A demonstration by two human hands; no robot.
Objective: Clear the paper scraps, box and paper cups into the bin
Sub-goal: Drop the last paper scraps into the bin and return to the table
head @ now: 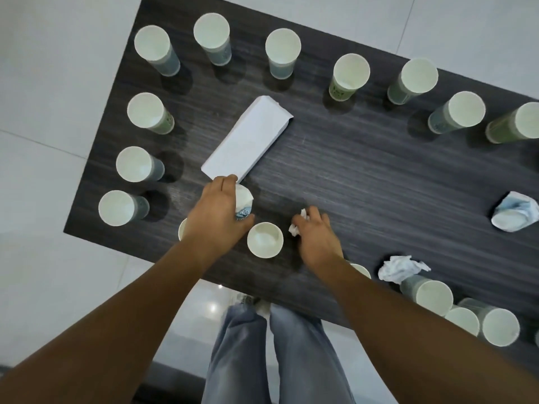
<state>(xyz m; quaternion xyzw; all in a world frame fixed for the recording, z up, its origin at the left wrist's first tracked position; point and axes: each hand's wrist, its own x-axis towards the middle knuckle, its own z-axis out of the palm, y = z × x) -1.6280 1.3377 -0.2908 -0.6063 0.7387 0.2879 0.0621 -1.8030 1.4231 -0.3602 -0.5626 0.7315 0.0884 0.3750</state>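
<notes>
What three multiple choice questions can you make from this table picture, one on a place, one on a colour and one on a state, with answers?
1. Where does the white box lie?
A. Mid-table, beyond the left hand
B. On the floor
C. Inside a cup

2. What colour is the table?
A. White
B. Dark grey
C. Red

3. What is the right hand doing?
A. Resting flat and open
B. Gripping a paper scrap
C. Lifting the box

Answers: 1 A, the box lies flat just past the left fingers. 2 B, its woodgrain top is dark grey. 3 B, white paper shows between the curled fingers.
</notes>
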